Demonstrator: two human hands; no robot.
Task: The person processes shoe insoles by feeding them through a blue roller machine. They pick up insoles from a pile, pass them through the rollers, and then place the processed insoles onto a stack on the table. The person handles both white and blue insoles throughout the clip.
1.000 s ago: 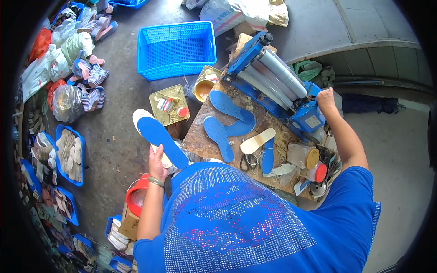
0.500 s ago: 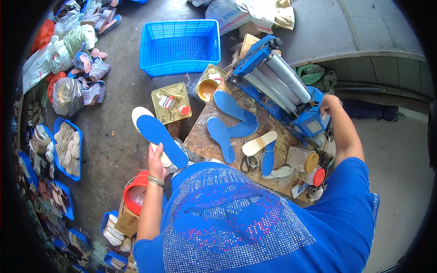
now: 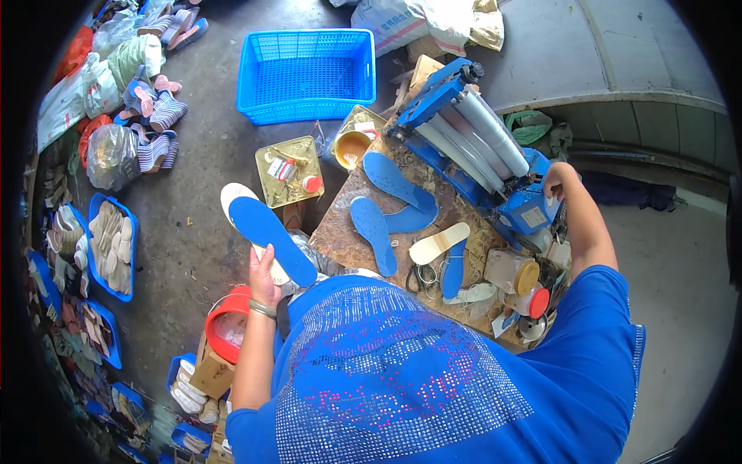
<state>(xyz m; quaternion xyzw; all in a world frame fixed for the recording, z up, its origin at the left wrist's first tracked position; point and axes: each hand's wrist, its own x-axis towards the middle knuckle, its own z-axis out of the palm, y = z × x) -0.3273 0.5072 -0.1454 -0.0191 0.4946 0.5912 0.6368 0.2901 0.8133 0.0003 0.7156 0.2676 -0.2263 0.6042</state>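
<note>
In my left hand [image 3: 265, 277] is a pair of shoe insoles, a blue insole [image 3: 270, 236] lying over a cream insole [image 3: 233, 195], with the thumb across the top. My right hand [image 3: 555, 182] is at the blue end housing [image 3: 533, 207] of a roller machine [image 3: 479, 139], its fingers curled and partly hidden; what they hold I cannot make out. On the worktable [image 3: 340, 224] beside the machine lie several blue insoles [image 3: 373, 236], overlapping one another. Nearer me are another cream insole [image 3: 439, 243] and a narrow blue piece [image 3: 454, 271].
A bowl of brownish liquid with a brush [image 3: 352, 148] and a square metal can [image 3: 290, 172] stand by the table's left corner. Lidded jars [image 3: 506, 271] crowd its right side. On the floor are a blue crate [image 3: 307, 76], a red bucket [image 3: 226, 329] and shoe-filled bins [image 3: 113, 246].
Both hands stay almost where they were, the left still with the insoles, the right still at the machine. The whole view has shifted slightly.
</note>
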